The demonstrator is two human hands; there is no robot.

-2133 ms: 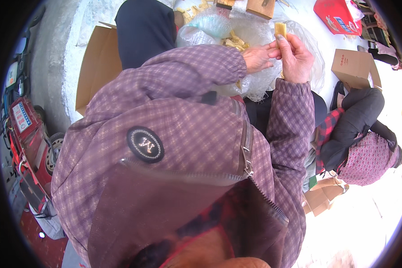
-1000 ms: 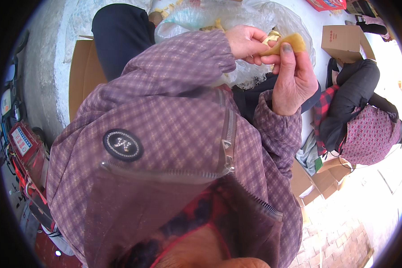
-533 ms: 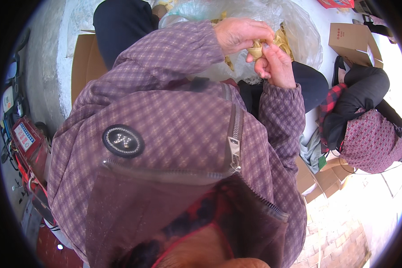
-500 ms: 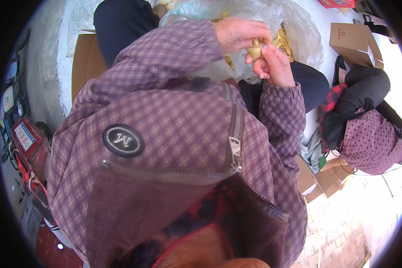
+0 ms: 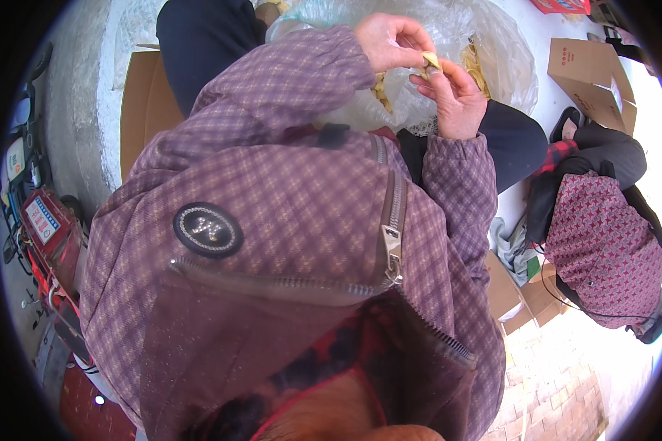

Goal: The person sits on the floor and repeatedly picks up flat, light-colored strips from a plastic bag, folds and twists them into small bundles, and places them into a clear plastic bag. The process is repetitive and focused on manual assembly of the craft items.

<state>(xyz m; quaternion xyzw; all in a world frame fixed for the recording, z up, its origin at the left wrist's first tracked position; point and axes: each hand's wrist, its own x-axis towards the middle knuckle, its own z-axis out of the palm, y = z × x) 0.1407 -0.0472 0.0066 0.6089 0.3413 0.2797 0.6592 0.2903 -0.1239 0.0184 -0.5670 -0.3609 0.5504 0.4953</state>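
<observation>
Both hands at the upper centre of the frame, fingertips together on a single small yellow piece [image 5: 432, 60]. The left hand [image 5: 393, 42], extending from the left, is clamped on the piece between thumb and forefinger; the right hand [image 5: 460, 101], raised from below, pinches its lower part with thumb and forefinger. The piece is held up in front of a clear plastic bag [image 5: 511, 37]. Further yellow strips [image 5: 475, 71] appear in or on the bag to either side of the hands; which of the two cannot be told.

Principal hazards, as judged from this arrangement: (a) slipping, since only the fingertips bear on so small a piece, and a slight loosening of either pinch could release it; (b) tearing, should the two hands pull in opposite directions on what looks like thin, soft material; (c) loss among the strips, a dropped piece being hard to tell from its like; (d) spilling of the strips, if the dark-trousered leg [image 5: 515, 143] just beside the bag were to shift and drag the slack plastic; (e) an unnoticed crease or twist, because the fingers cover much of the piece and its exact shape cannot be made out.
</observation>
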